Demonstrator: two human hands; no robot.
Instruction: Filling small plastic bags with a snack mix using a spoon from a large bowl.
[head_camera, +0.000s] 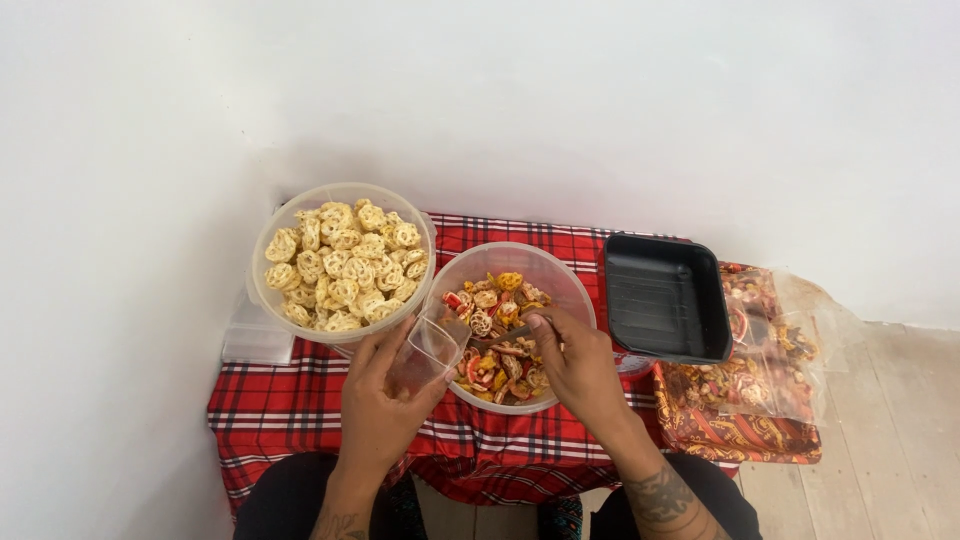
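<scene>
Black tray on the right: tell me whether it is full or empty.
Empty. The black tray shows only its bare ribbed bottom; the snacks lie in the two bowls and the bag beside it.

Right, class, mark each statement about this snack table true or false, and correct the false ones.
1. The left hand holds a small clear plastic cup. True.
2. The black tray is full of snacks. False: it is empty.
3. The right hand reaches into the bowl of mixed colourful snacks. True.
4. The bowl of pale yellow wheel-shaped snacks sits to the right of the black tray. False: it is at the left.
5. The tablecloth is plain blue. False: red checked.
</scene>
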